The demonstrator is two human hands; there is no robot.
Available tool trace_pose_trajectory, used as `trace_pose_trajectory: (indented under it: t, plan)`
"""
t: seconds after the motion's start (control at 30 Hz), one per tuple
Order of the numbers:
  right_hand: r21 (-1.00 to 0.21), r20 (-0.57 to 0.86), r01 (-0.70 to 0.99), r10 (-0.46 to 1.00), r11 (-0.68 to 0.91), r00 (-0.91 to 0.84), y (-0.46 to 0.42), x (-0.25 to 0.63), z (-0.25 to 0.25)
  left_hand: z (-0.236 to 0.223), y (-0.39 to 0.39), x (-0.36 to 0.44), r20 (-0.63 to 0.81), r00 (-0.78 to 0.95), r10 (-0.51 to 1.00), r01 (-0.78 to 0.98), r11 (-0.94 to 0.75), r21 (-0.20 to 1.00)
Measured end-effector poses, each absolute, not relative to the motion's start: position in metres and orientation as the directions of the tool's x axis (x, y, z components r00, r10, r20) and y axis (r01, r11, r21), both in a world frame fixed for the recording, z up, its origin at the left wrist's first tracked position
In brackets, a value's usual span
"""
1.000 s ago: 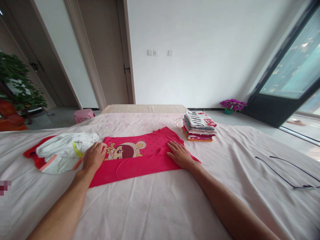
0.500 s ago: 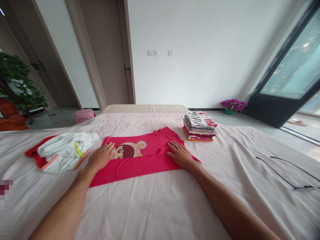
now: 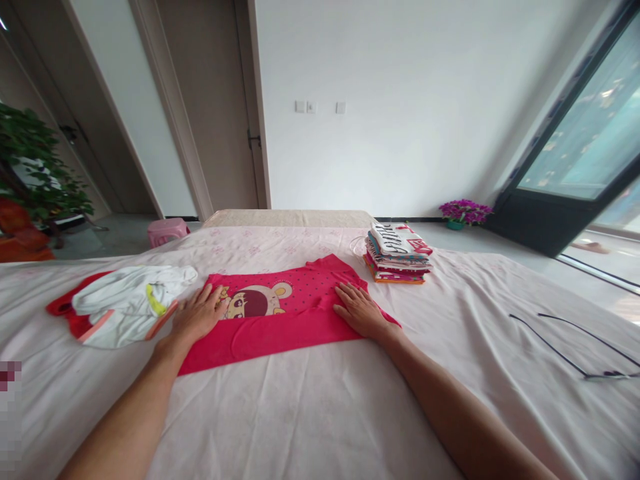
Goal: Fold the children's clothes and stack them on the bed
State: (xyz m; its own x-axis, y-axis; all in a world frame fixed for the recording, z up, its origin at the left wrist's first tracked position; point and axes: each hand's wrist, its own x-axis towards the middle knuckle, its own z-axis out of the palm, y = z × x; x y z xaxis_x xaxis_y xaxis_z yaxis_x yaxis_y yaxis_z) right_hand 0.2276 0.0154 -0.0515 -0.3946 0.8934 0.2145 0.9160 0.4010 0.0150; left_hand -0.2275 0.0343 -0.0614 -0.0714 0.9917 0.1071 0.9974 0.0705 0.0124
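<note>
Head view: open hands (image 3: 355,310) press the red shirt (image 3: 295,333), bare sheet (image 3: 290,413) nearer.

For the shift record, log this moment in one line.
left hand: flat on red shirt | right hand: flat on it | folded stack: beyond right hand

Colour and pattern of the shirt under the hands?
Shirt: pinkish red with dark dots and a cartoon print; head view.
</note>
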Motion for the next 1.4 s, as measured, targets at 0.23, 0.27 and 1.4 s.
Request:
trace_pose_trajectory:
  t: [0.23,0.27,1.4]
  plan:
    - [0.047,0.215,0.926,0.902,0.374,-0.375,0.018,0.228,-0.059,-0.062,0.033,-0.227,0.091,-0.114,0.989,0.993,0.114,-0.002]
    - [0.049,0.213,0.931,0.907,0.363,-0.364,0.019,0.229,-0.060,-0.062,0.033,-0.227,0.091,-0.116,0.989,0.993,0.117,-0.003]
    - [-0.148,0.055,0.989,0.998,-0.016,0.024,0.146,0.206,0.008,-0.049,0.115,-0.253,0.179,-0.107,0.978,0.993,0.095,0.076]
